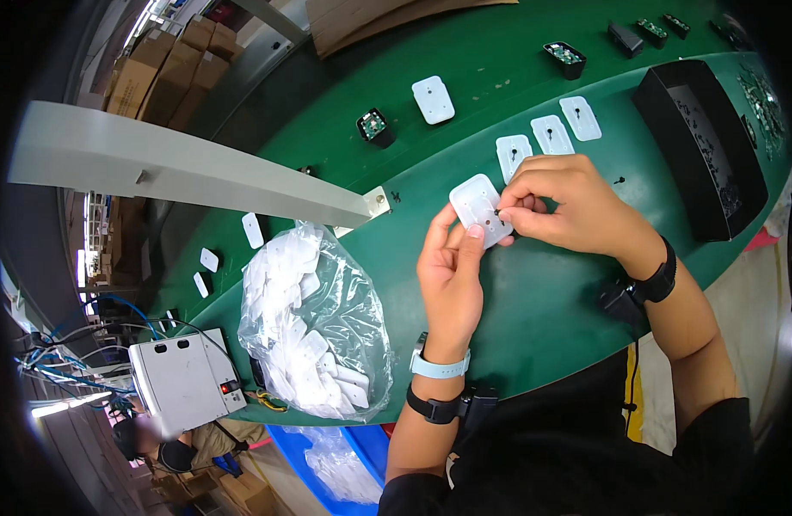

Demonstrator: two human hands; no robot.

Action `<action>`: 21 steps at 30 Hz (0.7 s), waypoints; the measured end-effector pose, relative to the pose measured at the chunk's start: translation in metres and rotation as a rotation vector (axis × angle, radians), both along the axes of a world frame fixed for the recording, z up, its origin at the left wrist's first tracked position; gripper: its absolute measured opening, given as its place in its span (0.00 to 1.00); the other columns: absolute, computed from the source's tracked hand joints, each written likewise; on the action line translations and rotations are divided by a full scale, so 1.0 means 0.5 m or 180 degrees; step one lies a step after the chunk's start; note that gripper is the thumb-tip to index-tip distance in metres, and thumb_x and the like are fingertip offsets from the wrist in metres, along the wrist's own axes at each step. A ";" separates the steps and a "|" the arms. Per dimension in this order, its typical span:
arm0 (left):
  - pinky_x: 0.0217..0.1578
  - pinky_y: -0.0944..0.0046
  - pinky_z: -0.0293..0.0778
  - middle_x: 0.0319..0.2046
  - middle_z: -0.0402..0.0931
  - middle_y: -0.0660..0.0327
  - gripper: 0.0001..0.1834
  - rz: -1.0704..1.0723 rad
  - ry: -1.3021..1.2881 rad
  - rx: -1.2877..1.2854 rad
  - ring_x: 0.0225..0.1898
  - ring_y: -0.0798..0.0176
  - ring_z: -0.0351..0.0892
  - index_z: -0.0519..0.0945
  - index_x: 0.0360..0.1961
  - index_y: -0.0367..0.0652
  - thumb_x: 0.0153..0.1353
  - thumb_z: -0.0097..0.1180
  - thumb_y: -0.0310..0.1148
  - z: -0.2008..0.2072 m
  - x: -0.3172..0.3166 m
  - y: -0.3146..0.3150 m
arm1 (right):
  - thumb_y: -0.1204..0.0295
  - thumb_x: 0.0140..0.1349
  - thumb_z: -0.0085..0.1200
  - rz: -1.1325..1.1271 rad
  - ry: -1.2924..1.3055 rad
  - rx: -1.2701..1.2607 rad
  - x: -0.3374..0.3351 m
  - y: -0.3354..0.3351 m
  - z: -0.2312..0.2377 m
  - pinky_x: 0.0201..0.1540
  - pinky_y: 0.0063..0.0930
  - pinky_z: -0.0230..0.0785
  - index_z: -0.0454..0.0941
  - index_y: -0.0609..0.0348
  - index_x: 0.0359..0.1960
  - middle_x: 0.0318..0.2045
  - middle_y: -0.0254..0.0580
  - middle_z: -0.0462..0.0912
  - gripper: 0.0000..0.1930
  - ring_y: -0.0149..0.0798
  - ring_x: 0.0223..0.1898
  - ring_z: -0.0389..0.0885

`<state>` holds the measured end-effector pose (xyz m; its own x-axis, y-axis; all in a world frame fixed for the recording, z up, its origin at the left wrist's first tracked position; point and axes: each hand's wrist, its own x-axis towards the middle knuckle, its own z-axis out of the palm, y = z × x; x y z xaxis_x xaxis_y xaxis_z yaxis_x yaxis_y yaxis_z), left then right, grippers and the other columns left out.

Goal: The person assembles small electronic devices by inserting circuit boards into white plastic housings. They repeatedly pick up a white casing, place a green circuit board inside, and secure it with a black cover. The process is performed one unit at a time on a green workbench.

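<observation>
Tilted up over the green table, a white plastic cover [471, 196] rests in my left hand [452, 271], which is closed round its lower edge. My right hand [557, 202] pinches a small black part [499, 212] against the cover's face; fingertips hide most of it. Just beyond my hands lie similar white covers in a row, a near one [514, 153], a middle one [552, 135] and a far one [581, 118], each with a small black piece on it. A loose black piece [619, 181] lies right of my right hand.
A clear bag of white covers [314, 327] sits at left, near a white metal post [198, 163]. An open black box [701, 155] of small black parts stands at right. Black housings with circuit boards [565, 58] lie on the far strip. A person [168, 447] is at lower left.
</observation>
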<state>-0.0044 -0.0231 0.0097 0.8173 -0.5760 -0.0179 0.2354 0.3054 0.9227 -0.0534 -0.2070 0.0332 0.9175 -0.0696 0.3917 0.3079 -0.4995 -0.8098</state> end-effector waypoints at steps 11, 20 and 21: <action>0.54 0.58 0.80 0.55 0.78 0.48 0.34 0.0482 -0.0250 0.0108 0.53 0.60 0.81 0.56 0.71 0.37 0.67 0.53 0.16 0.010 -0.015 -0.003 | 0.77 0.53 0.65 -0.0065 -0.0621 -0.0567 0.002 0.013 -0.010 0.31 0.37 0.71 0.79 0.63 0.29 0.25 0.42 0.79 0.06 0.46 0.29 0.77; 0.47 0.66 0.78 0.54 0.72 0.53 0.33 0.0440 -0.0589 0.0083 0.49 0.64 0.79 0.58 0.69 0.39 0.65 0.54 0.14 -0.008 -0.009 -0.002 | 0.76 0.54 0.65 -0.0083 -0.0780 -0.0789 -0.006 0.026 -0.005 0.31 0.38 0.71 0.78 0.63 0.29 0.25 0.42 0.77 0.07 0.46 0.29 0.76; 0.46 0.68 0.77 0.54 0.72 0.54 0.31 0.0436 -0.0549 -0.0013 0.48 0.65 0.79 0.59 0.67 0.39 0.66 0.53 0.13 -0.009 -0.008 -0.004 | 0.75 0.54 0.65 -0.0064 -0.0768 -0.0818 -0.006 0.028 -0.006 0.31 0.38 0.71 0.78 0.63 0.29 0.25 0.42 0.77 0.07 0.46 0.29 0.76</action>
<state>-0.0085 -0.0249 0.0053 0.8786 -0.4593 0.1309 0.0304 0.3274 0.9444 -0.0564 -0.1931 0.0303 0.7958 0.0424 0.6041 0.4631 -0.6854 -0.5619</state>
